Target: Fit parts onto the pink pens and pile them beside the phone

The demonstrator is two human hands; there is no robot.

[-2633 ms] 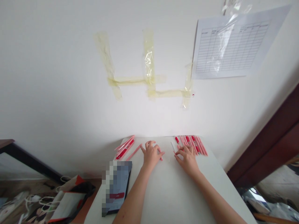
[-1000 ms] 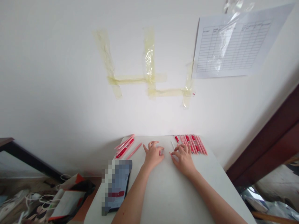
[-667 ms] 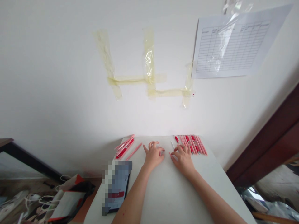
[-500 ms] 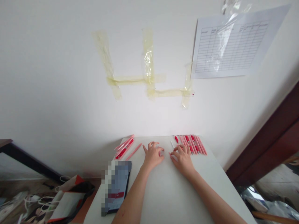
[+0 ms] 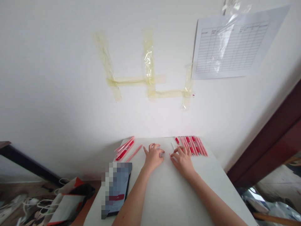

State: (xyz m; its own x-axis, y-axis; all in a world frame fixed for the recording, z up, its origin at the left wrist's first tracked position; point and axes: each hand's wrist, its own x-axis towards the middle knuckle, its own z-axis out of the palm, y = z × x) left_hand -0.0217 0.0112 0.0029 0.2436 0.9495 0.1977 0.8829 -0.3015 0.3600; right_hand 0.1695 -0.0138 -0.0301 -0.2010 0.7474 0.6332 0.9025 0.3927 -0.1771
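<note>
My left hand (image 5: 154,156) is over the far middle of the white table (image 5: 162,201), its outer fingers spread. Its thumb and index finger curl together around something small and pale that I cannot make out. To its right, my right hand (image 5: 182,159) has the thumb and fingertips closed on a pink pen part (image 5: 170,154), mostly hidden by the fingers. Just beyond those fingers shows a thin white stick (image 5: 173,145), like a pen refill. A short red pen part (image 5: 177,140) lies behind it. Left of my left hand rests a single pink pen barrel (image 5: 134,153).
Several pink and red pens (image 5: 194,146) lie side by side at the table's far right. More pink and red pens (image 5: 124,150) are heaped at the far left. A phone or tablet (image 5: 117,191) lies at the left edge. The wall (image 5: 70,103) borders the table's far side.
Both hands keep nearly the same place and pose. The whole view has shifted very slightly.
</note>
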